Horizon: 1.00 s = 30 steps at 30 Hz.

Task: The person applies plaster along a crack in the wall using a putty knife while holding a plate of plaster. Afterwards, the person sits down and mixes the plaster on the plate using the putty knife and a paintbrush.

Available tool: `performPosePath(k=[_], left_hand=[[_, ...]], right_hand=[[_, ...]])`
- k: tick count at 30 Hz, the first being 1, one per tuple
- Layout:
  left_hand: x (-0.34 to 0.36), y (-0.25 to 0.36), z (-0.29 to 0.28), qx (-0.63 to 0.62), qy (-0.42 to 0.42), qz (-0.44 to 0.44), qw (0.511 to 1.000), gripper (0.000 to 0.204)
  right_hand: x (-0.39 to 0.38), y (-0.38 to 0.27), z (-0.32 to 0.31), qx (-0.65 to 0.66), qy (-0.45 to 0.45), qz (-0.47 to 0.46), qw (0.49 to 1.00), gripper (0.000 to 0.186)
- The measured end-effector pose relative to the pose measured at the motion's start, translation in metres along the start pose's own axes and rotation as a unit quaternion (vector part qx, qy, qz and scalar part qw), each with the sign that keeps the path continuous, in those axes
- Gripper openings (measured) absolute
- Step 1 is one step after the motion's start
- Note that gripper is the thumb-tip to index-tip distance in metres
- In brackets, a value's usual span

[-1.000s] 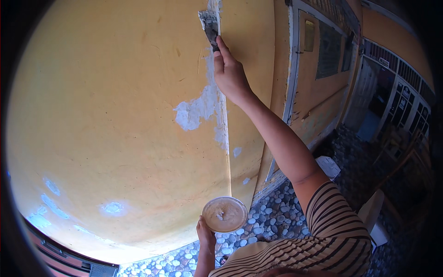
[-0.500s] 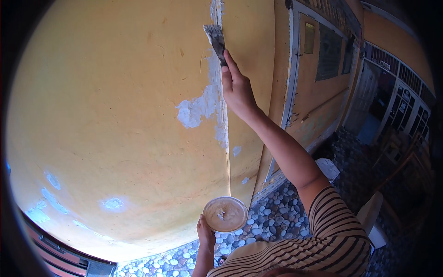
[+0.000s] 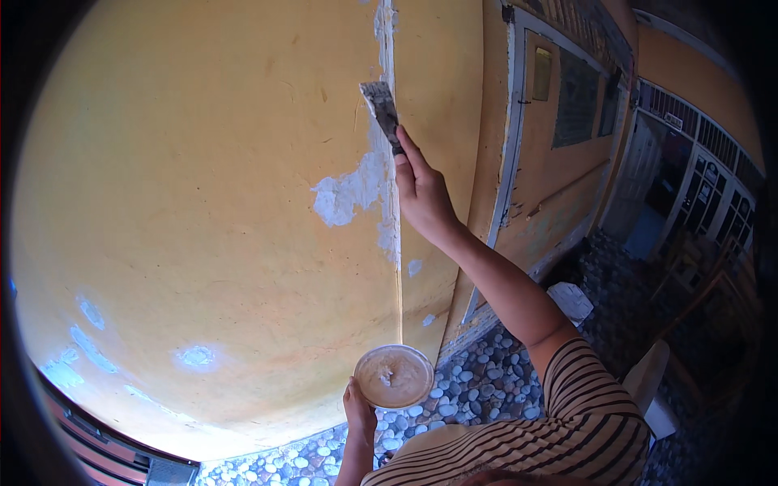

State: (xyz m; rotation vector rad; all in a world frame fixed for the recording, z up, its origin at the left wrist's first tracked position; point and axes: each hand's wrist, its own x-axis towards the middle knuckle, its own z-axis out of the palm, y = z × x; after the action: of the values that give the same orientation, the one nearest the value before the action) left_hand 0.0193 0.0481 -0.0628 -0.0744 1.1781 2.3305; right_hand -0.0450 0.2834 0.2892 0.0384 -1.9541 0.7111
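My right hand [image 3: 425, 193] is closed round the handle of a putty knife [image 3: 378, 105], its blade at a vertical pale strip [image 3: 389, 49] on the yellow wall [image 3: 194, 162]. Grey-white filler patches [image 3: 332, 201] spread beside and below the blade. Lower in the view my left hand [image 3: 358, 409] grips the rim of a round, shallow dish [image 3: 405, 377] with pale brown paste and a small lump in its middle.
A pebble-patterned floor [image 3: 494, 381] runs along the wall's foot. To the right are a yellow door [image 3: 559, 178] with pale frame, a far glazed door [image 3: 705, 190], wooden furniture [image 3: 705, 283] and white objects [image 3: 569, 301]. A red slatted thing [image 3: 89, 437] is at lower left.
My right hand and the putty knife have moved steadily down along the pale strip. My left hand and the dish are nearly where they were.
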Motion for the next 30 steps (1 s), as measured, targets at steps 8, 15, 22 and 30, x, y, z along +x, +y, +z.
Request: performPosePath(k=[8,15,22,30], left_hand=[[0.001,-0.002,0.005,-0.014,-0.005,-0.001,1.000,0.049],[0.005,-0.007,0.001,-0.020,-0.005,-0.011,1.000,0.048],[0.006,-0.005,0.001,-0.028,0.007,-0.011,1.000,0.047],[0.005,-0.002,0.007,-0.015,0.001,-0.020,1.000,0.046]], right_hand=[[0.118,-0.038,-0.027,-0.040,0.073,-0.107,0.991,0.046],[0.137,-0.045,-0.011,-0.036,0.021,0.031,0.999,0.050],[0.057,-0.020,0.010,0.005,0.008,0.061,0.998,0.048],[0.123,-0.034,-0.047,-0.075,0.107,-0.073,0.989,0.047]])
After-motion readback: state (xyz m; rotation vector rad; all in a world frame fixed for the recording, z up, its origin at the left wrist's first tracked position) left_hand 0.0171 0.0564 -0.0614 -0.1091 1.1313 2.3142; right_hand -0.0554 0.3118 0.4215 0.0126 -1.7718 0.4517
